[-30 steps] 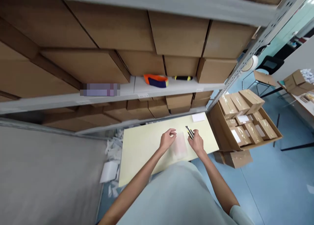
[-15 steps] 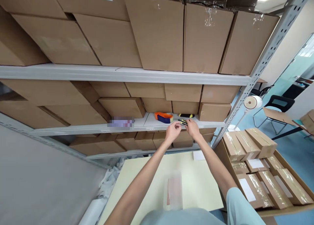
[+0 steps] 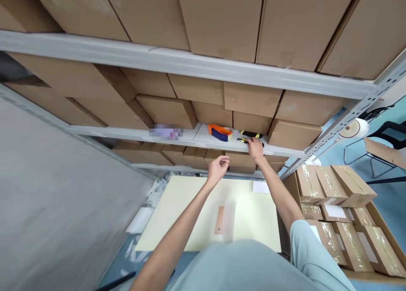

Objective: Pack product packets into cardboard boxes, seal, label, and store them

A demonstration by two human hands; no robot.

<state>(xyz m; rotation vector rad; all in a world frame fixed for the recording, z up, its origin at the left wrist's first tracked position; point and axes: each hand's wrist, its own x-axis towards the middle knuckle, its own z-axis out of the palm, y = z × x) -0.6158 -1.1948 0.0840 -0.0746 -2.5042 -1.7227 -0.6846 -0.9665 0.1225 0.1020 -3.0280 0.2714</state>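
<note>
The person's right hand (image 3: 255,149) is up on the grey metal shelf (image 3: 203,137), fingers curled down over a slim black-and-yellow utility knife (image 3: 244,141) that lies flat on the painted steel; only the knife's tip pokes out on the left of the knuckles, and whether the fingers actually grip it or merely rest on it I cannot tell. Just behind it lies a second black-and-yellow tool (image 3: 251,134), stubby and rounded, set against the foot of a cardboard carton (image 3: 250,123). To its left sits an orange and blue tape dispenser (image 3: 220,132) with a curved plastic body. The left hand (image 3: 217,168) hangs lower, in the air below the shelf edge, fingers loosely curled and slightly apart, holding nothing. Plain brown corrugated cartons pack the racking above and below, their faces matte and square-cornered. Beneath the arms lies a pale yellow tabletop (image 3: 184,215), smooth and flat, with a clear plastic pouch (image 3: 226,221) on it that shows a narrow brown card strip inside. On the right an open carton (image 3: 377,215) holds small oblong boxes (image 3: 330,189) wrapped in shiny clear tape, some with white labels.
</note>
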